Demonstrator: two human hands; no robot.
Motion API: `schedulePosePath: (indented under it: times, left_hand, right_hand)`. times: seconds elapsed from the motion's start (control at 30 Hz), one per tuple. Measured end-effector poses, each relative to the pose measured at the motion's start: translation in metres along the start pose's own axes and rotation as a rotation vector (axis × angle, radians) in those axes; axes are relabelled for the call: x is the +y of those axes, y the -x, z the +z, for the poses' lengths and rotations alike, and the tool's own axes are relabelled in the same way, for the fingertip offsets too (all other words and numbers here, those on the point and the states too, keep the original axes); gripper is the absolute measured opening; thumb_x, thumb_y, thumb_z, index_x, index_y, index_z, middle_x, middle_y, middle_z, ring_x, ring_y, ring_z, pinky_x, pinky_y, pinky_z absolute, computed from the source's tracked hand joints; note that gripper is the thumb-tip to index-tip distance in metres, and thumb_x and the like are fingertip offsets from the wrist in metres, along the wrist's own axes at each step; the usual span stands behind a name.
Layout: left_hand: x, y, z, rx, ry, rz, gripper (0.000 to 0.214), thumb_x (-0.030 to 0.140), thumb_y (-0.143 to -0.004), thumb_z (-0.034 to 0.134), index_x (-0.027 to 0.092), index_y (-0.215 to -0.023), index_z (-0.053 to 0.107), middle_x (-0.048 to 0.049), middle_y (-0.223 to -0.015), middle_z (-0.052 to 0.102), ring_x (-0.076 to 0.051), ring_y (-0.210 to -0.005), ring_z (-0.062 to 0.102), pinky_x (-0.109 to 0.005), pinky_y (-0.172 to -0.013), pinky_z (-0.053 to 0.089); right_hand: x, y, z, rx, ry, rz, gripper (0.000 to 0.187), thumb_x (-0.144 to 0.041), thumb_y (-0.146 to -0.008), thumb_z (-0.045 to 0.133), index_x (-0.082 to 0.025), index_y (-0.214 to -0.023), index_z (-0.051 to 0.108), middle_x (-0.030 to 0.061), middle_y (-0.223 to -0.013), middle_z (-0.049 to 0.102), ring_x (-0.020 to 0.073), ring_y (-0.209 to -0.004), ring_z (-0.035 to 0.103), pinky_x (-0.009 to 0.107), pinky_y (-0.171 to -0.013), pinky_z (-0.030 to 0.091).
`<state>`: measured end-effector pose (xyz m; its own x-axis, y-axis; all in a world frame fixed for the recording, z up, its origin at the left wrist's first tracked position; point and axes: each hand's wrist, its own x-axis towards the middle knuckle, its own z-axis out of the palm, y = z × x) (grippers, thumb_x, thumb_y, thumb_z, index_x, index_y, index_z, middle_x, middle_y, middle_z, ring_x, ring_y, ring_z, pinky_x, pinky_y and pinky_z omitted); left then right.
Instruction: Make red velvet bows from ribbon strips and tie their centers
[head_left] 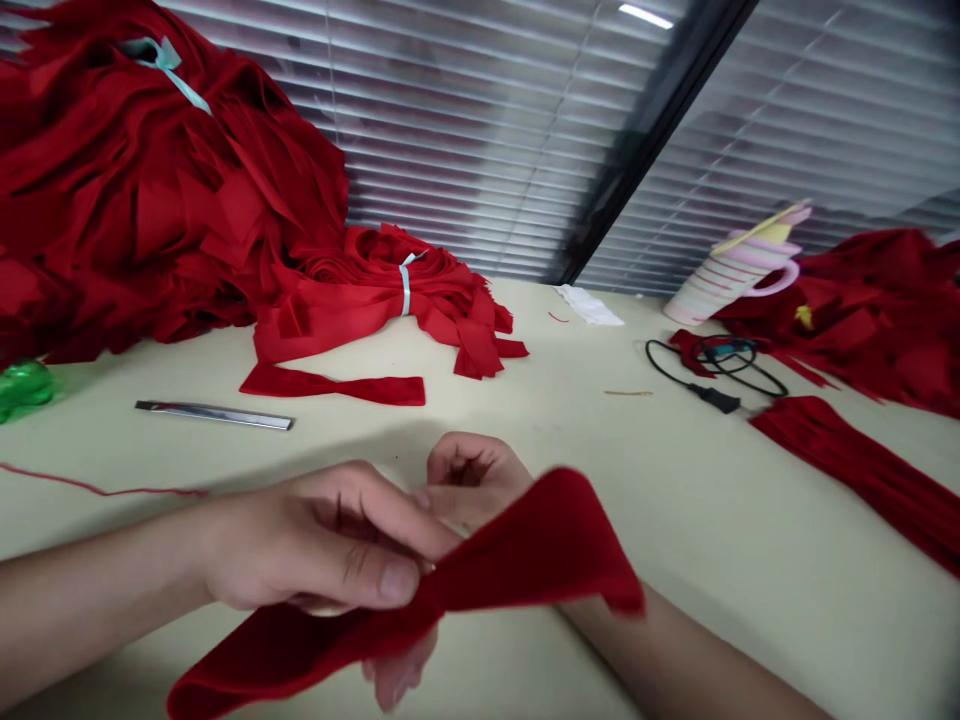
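Pinched at its gathered middle, a red velvet-like fabric bow [536, 555] is held by my left hand [322, 540], thumb on the near side and fingers partly behind. Its two wide ends flare out to lower left and upper right. My right hand [480, 480] is just behind the bow, fingers curled and thumb pressed in close to the left fingertips. The bow hides part of that hand, so I cannot make out what it grips. A flat red fabric strip [337, 387] lies on the table beyond my hands.
Large piles of red fabric strips [172, 200] stand at left, with a tied bundle [405, 285] beside them. A metal bar [214, 414], red cord [97, 490], black cable [705, 390], striped mug [727, 280] and more red fabric [862, 480] lie around. Window blinds [465, 120] rise behind.
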<state>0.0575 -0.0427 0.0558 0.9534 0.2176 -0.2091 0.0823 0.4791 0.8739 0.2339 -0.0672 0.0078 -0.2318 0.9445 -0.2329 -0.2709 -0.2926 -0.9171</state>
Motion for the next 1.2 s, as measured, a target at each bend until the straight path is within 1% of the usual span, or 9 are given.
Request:
schedulePosePath:
  times: [0.1, 0.27, 0.33, 0.47, 0.57, 0.63, 0.77, 0.9, 1.2]
  left_hand:
    - [0.006, 0.001, 0.002, 0.041, -0.253, -0.009, 0.028, 0.037, -0.087, 0.052, 0.017, -0.093, 0.071, -0.0045, -0.069, 0.068, -0.015, -0.059, 0.059, -0.026, -0.061, 0.046]
    - [0.009, 0.000, 0.000, 0.408, -0.795, 0.096, 0.019, 0.023, -0.086, 0.050, 0.021, -0.088, 0.069, 0.0022, -0.088, 0.069, -0.013, -0.078, 0.060, -0.020, -0.068, 0.045]
    - [0.009, 0.000, -0.004, 0.445, -0.821, 0.085, 0.018, 0.022, -0.084, 0.052, 0.021, -0.089, 0.069, 0.0031, -0.086, 0.069, -0.013, -0.079, 0.061, -0.021, -0.070, 0.046]
    - [0.010, 0.000, -0.015, 0.459, -0.599, -0.095, 0.015, 0.027, -0.082, 0.055, 0.020, -0.087, 0.067, 0.0014, -0.086, 0.069, -0.014, -0.079, 0.061, -0.024, -0.070, 0.045]
    - [0.010, -0.002, -0.022, 0.538, -0.471, -0.197, 0.013, 0.026, -0.073, 0.064, 0.018, -0.082, 0.066, 0.0018, -0.078, 0.065, -0.013, -0.074, 0.056, -0.024, -0.066, 0.041]
    - [0.011, -0.003, -0.024, 0.542, -0.446, -0.199, 0.011, 0.024, -0.070, 0.064, 0.017, -0.077, 0.064, 0.0025, -0.074, 0.061, -0.012, -0.072, 0.053, -0.024, -0.065, 0.038]
    - [0.013, -0.003, -0.023, 0.514, -0.476, -0.198, 0.011, 0.027, -0.071, 0.062, 0.016, -0.069, 0.061, 0.0047, -0.064, 0.052, -0.010, -0.062, 0.044, -0.023, -0.057, 0.031]
    - [0.012, 0.000, -0.023, 0.469, -0.547, -0.240, 0.014, 0.029, -0.071, 0.060, 0.017, -0.064, 0.061, 0.0058, -0.056, 0.042, -0.009, -0.054, 0.034, -0.023, -0.051, 0.023]
    - [0.011, -0.001, -0.028, 0.405, -0.554, -0.276, 0.012, 0.028, -0.070, 0.062, 0.017, -0.064, 0.063, 0.0053, -0.056, 0.046, -0.009, -0.054, 0.035, -0.023, -0.051, 0.024]
  right_hand:
    - [-0.006, -0.006, -0.007, 0.185, -0.037, 0.004, 0.031, -0.028, -0.056, 0.081, -0.017, -0.060, 0.053, -0.0084, -0.044, 0.046, 0.0048, -0.042, 0.040, 0.019, -0.043, 0.029]
    - [-0.032, -0.008, -0.021, 0.362, -0.159, 0.030, 0.021, -0.035, -0.069, 0.070, -0.017, -0.070, 0.060, 0.0015, -0.070, 0.061, 0.0115, -0.060, 0.055, 0.025, -0.055, 0.044]
    - [-0.039, -0.011, -0.030, 0.486, -0.173, -0.023, 0.015, -0.031, -0.072, 0.065, -0.017, -0.075, 0.061, 0.0047, -0.081, 0.063, 0.0144, -0.068, 0.058, 0.028, -0.061, 0.047]
    - [-0.041, -0.014, -0.041, 0.704, -0.130, -0.170, 0.007, -0.024, -0.070, 0.064, -0.021, -0.074, 0.059, 0.0034, -0.086, 0.061, 0.0146, -0.072, 0.057, 0.028, -0.064, 0.047]
    - [-0.036, -0.010, -0.032, 0.681, 0.064, -0.312, 0.010, -0.023, -0.071, 0.066, -0.023, -0.078, 0.059, 0.0005, -0.087, 0.061, 0.0133, -0.075, 0.057, 0.027, -0.067, 0.046]
    - [-0.032, -0.005, -0.019, 0.570, 0.191, -0.373, 0.012, -0.029, -0.075, 0.065, -0.023, -0.083, 0.059, 0.0013, -0.091, 0.063, 0.0145, -0.080, 0.059, 0.029, -0.072, 0.046]
    - [-0.028, 0.004, 0.001, 0.336, 0.135, -0.130, 0.038, -0.048, -0.073, 0.065, -0.023, -0.101, 0.058, 0.0063, -0.102, 0.063, 0.0204, -0.088, 0.061, 0.038, -0.079, 0.048]
    - [-0.030, 0.009, 0.006, 0.223, 0.121, 0.064, 0.064, -0.035, -0.059, 0.080, -0.026, -0.116, 0.050, 0.0052, -0.104, 0.064, 0.0186, -0.083, 0.062, 0.038, -0.080, 0.047]
    - [-0.026, 0.010, 0.006, 0.224, 0.021, 0.002, 0.066, -0.022, -0.052, 0.082, -0.022, -0.110, 0.049, 0.0010, -0.085, 0.065, 0.0145, -0.073, 0.061, 0.030, -0.070, 0.048]
